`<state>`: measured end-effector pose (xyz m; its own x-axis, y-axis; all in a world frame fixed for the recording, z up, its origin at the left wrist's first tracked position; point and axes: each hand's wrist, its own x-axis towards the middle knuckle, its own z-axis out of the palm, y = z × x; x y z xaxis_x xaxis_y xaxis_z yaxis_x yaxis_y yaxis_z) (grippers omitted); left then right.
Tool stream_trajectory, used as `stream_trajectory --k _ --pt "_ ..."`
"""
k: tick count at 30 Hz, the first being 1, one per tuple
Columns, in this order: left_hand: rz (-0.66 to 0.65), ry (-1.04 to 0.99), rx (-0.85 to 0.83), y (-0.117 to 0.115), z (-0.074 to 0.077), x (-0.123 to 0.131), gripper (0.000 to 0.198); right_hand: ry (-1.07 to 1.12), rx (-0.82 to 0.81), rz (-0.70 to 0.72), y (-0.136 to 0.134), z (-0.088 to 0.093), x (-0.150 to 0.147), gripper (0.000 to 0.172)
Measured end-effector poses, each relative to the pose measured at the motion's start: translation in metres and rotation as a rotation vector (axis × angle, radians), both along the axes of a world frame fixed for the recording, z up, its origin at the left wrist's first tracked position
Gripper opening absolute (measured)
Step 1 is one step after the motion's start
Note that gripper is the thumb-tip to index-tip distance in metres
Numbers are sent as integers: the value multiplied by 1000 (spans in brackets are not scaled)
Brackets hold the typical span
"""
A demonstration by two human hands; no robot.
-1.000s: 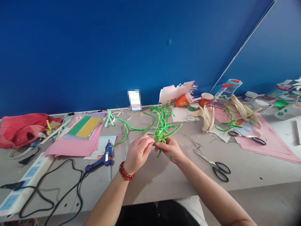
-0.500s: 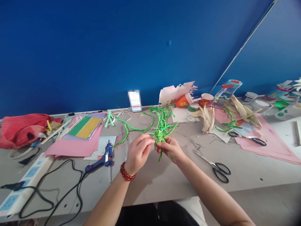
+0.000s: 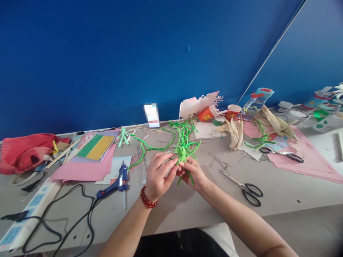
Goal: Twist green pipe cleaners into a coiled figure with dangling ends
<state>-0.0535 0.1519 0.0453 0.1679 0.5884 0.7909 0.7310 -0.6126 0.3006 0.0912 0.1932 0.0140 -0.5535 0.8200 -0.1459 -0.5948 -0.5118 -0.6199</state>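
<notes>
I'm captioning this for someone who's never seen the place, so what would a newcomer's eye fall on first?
Probably the bright green twisted bundle at the middle, held in the right hand with the left hand close against its side. The deep blue wall filling the upper half competes with it. After those, likely the red bracelet on the left wrist and the red cloth at the far left.
</notes>
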Motion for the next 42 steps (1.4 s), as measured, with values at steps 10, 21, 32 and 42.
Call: stream_trajectory --k 10,21,32,42 --pt "59 -56 -18 -2 -6 6 20 -129 224 -125 -4 -2 -2 28" --pt "15 -151 -107 -2 -7 6 20 -146 301 -197 -3 3 -1 32" --pt "29 -287 -189 -4 -17 6 11 -164 239 -152 1 0 0 29" --pt "-128 -651 -505 -6 -8 8 5 -169 335 -163 -3 0 0 26"
